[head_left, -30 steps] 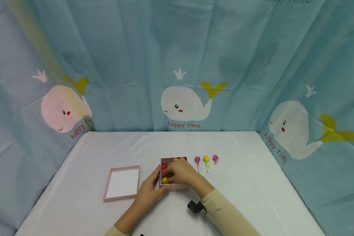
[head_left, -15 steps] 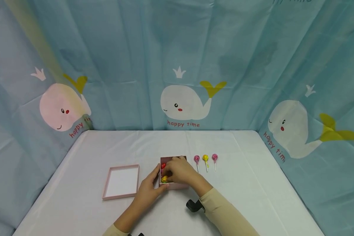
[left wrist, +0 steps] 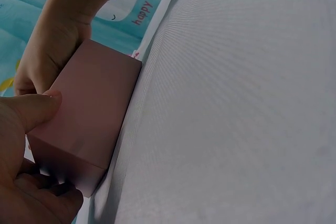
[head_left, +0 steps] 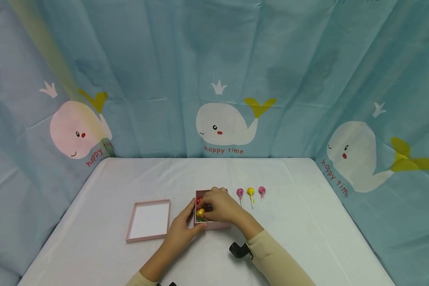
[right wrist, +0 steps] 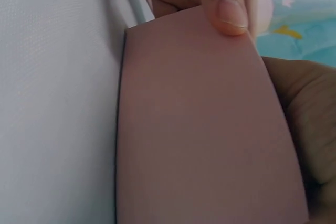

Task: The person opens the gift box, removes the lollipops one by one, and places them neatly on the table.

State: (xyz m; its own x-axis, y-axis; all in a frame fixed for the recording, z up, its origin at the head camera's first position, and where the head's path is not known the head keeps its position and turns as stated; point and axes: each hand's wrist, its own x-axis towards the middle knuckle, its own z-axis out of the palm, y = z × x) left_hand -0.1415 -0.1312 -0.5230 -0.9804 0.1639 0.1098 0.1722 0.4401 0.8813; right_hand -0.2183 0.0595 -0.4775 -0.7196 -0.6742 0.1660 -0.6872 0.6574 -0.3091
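Observation:
A pink box (head_left: 213, 226) with its top off stands mid-table in the head view. Yellow and red (head_left: 199, 201) wrapped candy heads show inside it. My left hand (head_left: 180, 229) grips the box's near left corner, thumb on the front wall and fingers along the left side; the left wrist view shows that thumb (left wrist: 42, 109) on the pink wall. Reaching into the box from the right, my right hand (head_left: 221, 206) pinches a yellow lollipop (head_left: 200, 213) between thumb and fingers. The box wall (right wrist: 199, 119) hides those fingertips in the right wrist view.
The pink-rimmed box lid (head_left: 148, 221) lies to the left, white inside upward. Three lollipops lie in a row right of the box: pink (head_left: 240, 192), yellow (head_left: 250, 192) and pink (head_left: 262, 190). A blue whale-print curtain (head_left: 157, 131) surrounds the white table (head_left: 307, 230).
My right hand has risen slightly in the box, and the yellow lollipop head has shifted a little toward the back with it. The left hand keeps its grip on the box.

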